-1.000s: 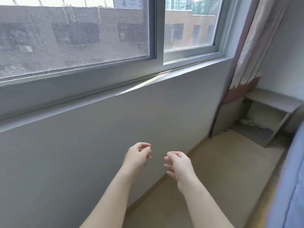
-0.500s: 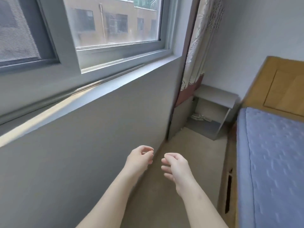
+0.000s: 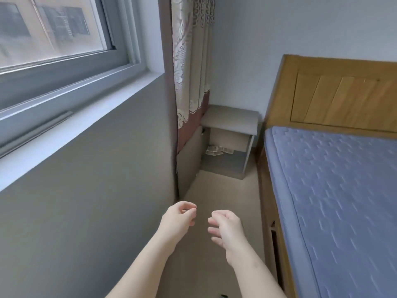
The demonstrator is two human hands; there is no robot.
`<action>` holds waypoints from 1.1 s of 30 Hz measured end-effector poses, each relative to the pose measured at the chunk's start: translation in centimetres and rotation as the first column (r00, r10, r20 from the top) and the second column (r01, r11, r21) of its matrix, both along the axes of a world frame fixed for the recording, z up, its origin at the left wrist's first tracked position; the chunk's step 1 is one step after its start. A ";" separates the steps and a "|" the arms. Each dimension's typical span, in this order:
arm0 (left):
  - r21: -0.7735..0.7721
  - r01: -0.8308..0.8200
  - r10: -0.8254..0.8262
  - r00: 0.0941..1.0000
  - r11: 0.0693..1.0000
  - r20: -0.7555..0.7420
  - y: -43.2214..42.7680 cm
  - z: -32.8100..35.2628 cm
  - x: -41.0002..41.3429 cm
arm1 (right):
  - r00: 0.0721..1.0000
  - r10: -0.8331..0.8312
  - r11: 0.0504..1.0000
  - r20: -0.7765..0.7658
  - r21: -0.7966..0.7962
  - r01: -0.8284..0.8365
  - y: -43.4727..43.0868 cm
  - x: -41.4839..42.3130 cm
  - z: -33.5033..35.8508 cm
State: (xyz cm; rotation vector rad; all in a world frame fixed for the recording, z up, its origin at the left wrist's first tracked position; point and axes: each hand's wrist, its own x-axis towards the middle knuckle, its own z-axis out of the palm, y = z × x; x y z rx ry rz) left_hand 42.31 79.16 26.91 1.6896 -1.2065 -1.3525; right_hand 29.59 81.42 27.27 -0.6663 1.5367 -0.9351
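Note:
My left hand (image 3: 177, 220) and my right hand (image 3: 225, 227) are held out side by side in front of me, above the narrow strip of beige floor (image 3: 217, 194) between the wall and the bed. The fingers of both hang loosely curled and neither hand holds anything. The two hands are a small gap apart and touch nothing.
A grey wall (image 3: 90, 190) with a window sill (image 3: 75, 117) and window (image 3: 53, 33) runs along the left. A patterned curtain (image 3: 191, 61) hangs in the corner above a grey bedside table (image 3: 231, 119). A wooden bed with a blue mattress (image 3: 339, 190) fills the right.
My view has swung right from the window toward the corner and the bed. Both hands keep the same loosely curled pose in front of me.

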 end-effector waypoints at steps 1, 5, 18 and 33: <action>-0.002 0.005 -0.005 1.000 1.000 0.010 -2.1 -0.1 -0.9 | 1.000 -0.004 1.000 0.003 -0.008 0.004 -2.1 -0.9 -0.1; -0.002 0.004 -0.004 0.999 1.000 0.044 -11.2 0.3 -4.7 | 1.000 -0.001 1.000 -0.010 -0.026 0.001 -10.8 -5.2 0.3; 0.055 -0.004 0.003 1.000 0.998 0.020 -34.9 -3.0 -11.5 | 0.999 0.031 0.999 -0.031 0.043 -0.030 -34.5 -12.3 -1.9; 0.057 0.087 -0.089 0.995 0.995 0.050 -65.1 -4.3 -17.3 | 0.999 -0.042 0.996 -0.020 0.079 0.043 -63.5 -17.8 -4.1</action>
